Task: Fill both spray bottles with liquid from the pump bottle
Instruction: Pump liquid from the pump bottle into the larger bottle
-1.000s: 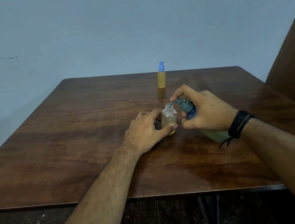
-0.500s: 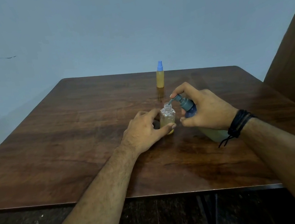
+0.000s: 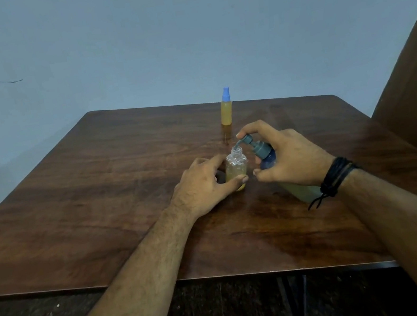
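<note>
One spray bottle [image 3: 226,110] stood capped behind. My left hand [image 3: 203,183] gripped the open bottle [image 3: 236,171] on the table [image 3: 96,191]; my right hand [image 3: 289,157] clasped the pump bottle [image 3: 265,152], nozzle over its mouth. Next: a steady press.

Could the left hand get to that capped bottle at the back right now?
Probably not: the left hand is gripping the open bottle. The path to the capped bottle looks clear.
</note>
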